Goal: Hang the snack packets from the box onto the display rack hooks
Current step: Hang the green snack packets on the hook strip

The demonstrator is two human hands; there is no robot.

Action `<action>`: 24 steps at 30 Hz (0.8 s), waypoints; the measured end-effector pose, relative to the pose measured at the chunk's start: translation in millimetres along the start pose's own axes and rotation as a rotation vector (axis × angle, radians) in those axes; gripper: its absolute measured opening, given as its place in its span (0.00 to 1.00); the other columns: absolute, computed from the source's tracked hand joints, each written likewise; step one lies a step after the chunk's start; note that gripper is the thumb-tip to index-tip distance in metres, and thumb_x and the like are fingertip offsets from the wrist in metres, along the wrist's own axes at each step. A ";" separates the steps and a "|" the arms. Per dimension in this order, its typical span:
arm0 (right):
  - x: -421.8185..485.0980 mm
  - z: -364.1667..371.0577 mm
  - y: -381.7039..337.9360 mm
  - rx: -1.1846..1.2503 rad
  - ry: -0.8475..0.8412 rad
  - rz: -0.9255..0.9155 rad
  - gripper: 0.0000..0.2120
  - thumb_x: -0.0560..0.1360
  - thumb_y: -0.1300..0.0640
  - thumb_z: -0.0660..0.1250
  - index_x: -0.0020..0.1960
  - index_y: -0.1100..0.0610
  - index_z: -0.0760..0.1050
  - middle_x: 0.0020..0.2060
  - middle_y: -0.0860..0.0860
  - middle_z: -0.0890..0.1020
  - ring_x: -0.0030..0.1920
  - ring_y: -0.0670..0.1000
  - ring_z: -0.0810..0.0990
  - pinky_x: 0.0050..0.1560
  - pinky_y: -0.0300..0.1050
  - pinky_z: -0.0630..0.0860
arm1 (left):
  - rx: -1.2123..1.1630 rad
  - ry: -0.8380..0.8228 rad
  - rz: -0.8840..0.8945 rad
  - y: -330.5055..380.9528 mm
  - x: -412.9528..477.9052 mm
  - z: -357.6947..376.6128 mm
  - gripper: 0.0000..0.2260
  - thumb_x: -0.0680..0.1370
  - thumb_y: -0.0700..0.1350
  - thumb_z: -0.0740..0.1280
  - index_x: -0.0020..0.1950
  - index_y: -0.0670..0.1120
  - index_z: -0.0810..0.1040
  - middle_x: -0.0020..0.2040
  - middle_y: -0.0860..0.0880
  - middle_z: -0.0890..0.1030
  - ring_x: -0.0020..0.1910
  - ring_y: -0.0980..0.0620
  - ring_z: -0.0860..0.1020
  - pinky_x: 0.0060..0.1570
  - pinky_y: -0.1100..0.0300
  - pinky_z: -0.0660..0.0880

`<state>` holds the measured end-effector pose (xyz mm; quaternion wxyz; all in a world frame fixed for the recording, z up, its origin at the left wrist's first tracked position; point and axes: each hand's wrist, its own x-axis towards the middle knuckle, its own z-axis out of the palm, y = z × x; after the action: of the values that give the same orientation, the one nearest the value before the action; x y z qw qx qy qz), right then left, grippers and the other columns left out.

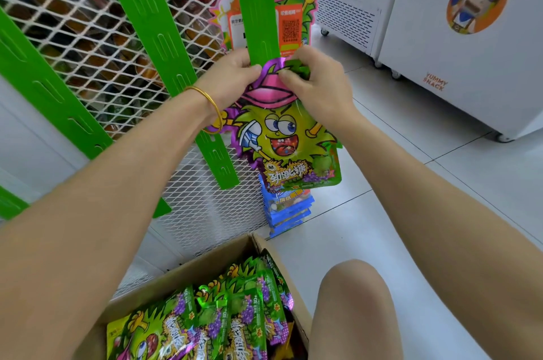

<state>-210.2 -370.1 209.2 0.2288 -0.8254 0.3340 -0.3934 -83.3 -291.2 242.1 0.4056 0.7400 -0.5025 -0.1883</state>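
Observation:
A green snack packet (282, 136) with a cartoon face and pink cap hangs in front of a green hanging strip (258, 7) on the wire mesh rack. My left hand (229, 77) pinches the packet's top left edge against the strip. My right hand (317, 80) pinches its top right corner. Another packet of the same kind (293, 1) hangs higher on the same strip. At the bottom, an open cardboard box (205, 268) holds several more green packets (235, 318).
Two more green strips (164, 45) (44, 86) slant across the white mesh rack (97, 25). Blue packets (289, 210) hang low beneath the held one. White freezer cabinets (458, 45) on wheels stand to the right on the tiled floor. My bare knee (352, 309) is beside the box.

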 end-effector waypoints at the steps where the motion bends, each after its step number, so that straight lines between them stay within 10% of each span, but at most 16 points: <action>1: 0.7 -0.4 -0.7 -0.025 -0.001 -0.011 0.10 0.75 0.50 0.63 0.53 0.53 0.75 0.43 0.47 0.79 0.48 0.52 0.76 0.40 0.44 0.66 | -0.004 0.011 0.009 -3.1 1.6 -0.1 0.10 0.80 0.43 0.60 0.38 0.48 0.66 0.36 0.47 0.69 0.35 0.52 0.68 0.37 0.58 0.64; 8: -5.1 4.5 6.6 -0.104 -0.047 -0.028 0.10 0.76 0.50 0.64 0.54 0.52 0.75 0.43 0.46 0.78 0.50 0.54 0.77 0.40 0.43 0.63 | -0.053 0.054 -0.026 -3.9 0.1 0.5 0.16 0.80 0.42 0.60 0.33 0.48 0.61 0.30 0.50 0.64 0.29 0.53 0.64 0.26 0.66 0.62; 14: -11.8 13.7 19.4 -0.153 -0.126 -0.006 0.10 0.76 0.46 0.63 0.50 0.52 0.73 0.41 0.46 0.75 0.48 0.53 0.75 0.38 0.44 0.61 | -0.073 0.060 -0.030 -10.2 -2.5 0.2 0.14 0.80 0.44 0.61 0.34 0.46 0.65 0.36 0.47 0.70 0.39 0.47 0.74 0.43 0.53 0.77; 20: -4.8 9.5 9.2 -0.116 0.018 -0.056 0.12 0.76 0.45 0.63 0.53 0.51 0.75 0.45 0.50 0.80 0.48 0.53 0.76 0.39 0.45 0.65 | 0.011 0.047 -0.024 -6.6 -3.0 2.1 0.16 0.78 0.47 0.64 0.32 0.47 0.64 0.29 0.50 0.62 0.27 0.55 0.60 0.21 0.69 0.57; 24: 0.0 10.5 6.2 -0.170 0.086 -0.097 0.11 0.75 0.45 0.63 0.52 0.50 0.75 0.44 0.50 0.80 0.48 0.52 0.76 0.37 0.43 0.59 | -0.024 0.020 -0.076 -5.0 0.3 0.7 0.14 0.78 0.48 0.62 0.34 0.48 0.65 0.33 0.50 0.66 0.32 0.55 0.64 0.26 0.71 0.60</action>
<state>-204.1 -373.1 199.1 0.1240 -0.8393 0.3354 -0.4095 -80.7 -291.0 237.8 0.4119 0.7554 -0.4678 -0.2023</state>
